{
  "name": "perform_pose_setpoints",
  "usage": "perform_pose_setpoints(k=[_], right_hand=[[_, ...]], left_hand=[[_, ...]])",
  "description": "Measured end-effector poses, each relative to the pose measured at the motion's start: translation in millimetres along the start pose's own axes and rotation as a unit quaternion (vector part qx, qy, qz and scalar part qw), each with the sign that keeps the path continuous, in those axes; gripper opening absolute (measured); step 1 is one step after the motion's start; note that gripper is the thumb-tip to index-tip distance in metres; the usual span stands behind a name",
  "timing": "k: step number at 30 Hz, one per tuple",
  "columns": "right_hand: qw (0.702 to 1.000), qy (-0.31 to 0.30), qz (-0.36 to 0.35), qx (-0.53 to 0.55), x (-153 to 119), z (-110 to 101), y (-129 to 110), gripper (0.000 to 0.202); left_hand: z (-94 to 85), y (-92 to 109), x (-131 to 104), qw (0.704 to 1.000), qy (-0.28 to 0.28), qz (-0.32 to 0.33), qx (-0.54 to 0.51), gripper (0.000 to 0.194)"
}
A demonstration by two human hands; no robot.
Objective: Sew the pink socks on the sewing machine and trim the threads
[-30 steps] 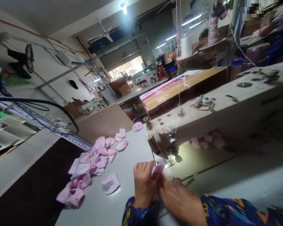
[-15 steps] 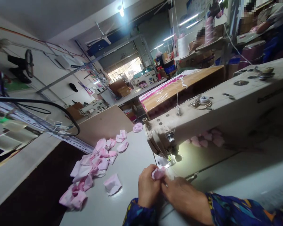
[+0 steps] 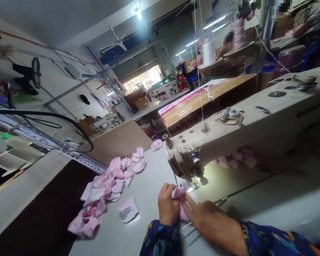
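A small pink fabric piece (image 3: 178, 192) is pinched between my two hands, just in front of the sewing machine's (image 3: 194, 156) lit needle area. My left hand (image 3: 167, 205) closes round its left side. From the right, the fingers of my right hand (image 3: 206, 217) press against the same cloth, and part of it hangs down between the hands. My fingers hide much of the piece. Left of my hands, a single pink fabric piece (image 3: 128, 210) lies on the white table (image 3: 146, 185), beside a loose pile of pink fabric pieces (image 3: 106, 188).
Several pink pieces (image 3: 236, 159) lie under the machine arm. Behind the machine stands a long cardboard box (image 3: 186, 110), with a white thread cone (image 3: 208, 53) above it. A black cable (image 3: 77, 126) loops in at left. Other people sit at the far right.
My hands have turned the pink fabric piece, so more of it now shows hanging between them. My right fingers have straightened along the cloth. The view has shifted slightly.
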State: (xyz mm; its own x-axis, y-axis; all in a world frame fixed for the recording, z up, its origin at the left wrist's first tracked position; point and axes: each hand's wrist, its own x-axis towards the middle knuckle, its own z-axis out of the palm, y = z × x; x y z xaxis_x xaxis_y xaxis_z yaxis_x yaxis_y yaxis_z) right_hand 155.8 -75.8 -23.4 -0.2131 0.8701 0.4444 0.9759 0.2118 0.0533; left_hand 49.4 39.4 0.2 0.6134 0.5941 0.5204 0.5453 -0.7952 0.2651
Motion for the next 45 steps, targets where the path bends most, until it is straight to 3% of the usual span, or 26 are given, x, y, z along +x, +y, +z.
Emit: perform_pose_setpoints(k=[3,6,10,13,18,26,30,34,45], right_hand=[[1.0,-0.008,-0.004,0.025,2.3,6.4,-1.9,0.026],[0.999,-0.016,-0.001,0.029,4.7,10.0,-3.5,0.014],[0.999,-0.008,0.018,0.028,6.1,5.7,-4.0,0.012],[0.999,-0.013,0.022,0.03,6.3,1.5,-3.2,0.012],[0.999,-0.018,0.007,0.03,6.1,3.3,-1.7,0.03],[1.0,0.001,0.027,0.005,-2.0,-3.9,-0.3,0.032],[1.0,0.021,-0.016,-0.015,-10.2,-3.2,1.9,0.041],[1.0,0.026,0.0,-0.01,-10.3,-2.8,-0.6,0.039],[0.998,0.025,0.043,-0.038,-9.8,-2.1,-15.8,0.042]], left_hand=[[-5.7,6.0,1.1,0.976,0.078,0.187,0.079,0.024],[-12.7,10.4,4.0,0.952,0.03,0.296,0.075,0.025],[-19.1,9.6,3.3,0.968,-0.028,0.249,-0.004,0.019],[-19.4,5.7,-3.9,0.974,-0.026,0.222,-0.034,0.017],[-16.3,-0.8,-16.7,0.98,-0.027,0.18,-0.078,0.023],[-13.7,2.3,-17.9,0.978,-0.011,0.206,-0.036,0.023],[-12.2,7.4,-17.5,0.979,0.003,0.203,-0.005,0.031],[-11.8,11.4,-13.9,0.978,0.009,0.21,0.011,0.032],[-16.1,15.7,-1.8,0.971,-0.024,0.238,0.032,0.025]])
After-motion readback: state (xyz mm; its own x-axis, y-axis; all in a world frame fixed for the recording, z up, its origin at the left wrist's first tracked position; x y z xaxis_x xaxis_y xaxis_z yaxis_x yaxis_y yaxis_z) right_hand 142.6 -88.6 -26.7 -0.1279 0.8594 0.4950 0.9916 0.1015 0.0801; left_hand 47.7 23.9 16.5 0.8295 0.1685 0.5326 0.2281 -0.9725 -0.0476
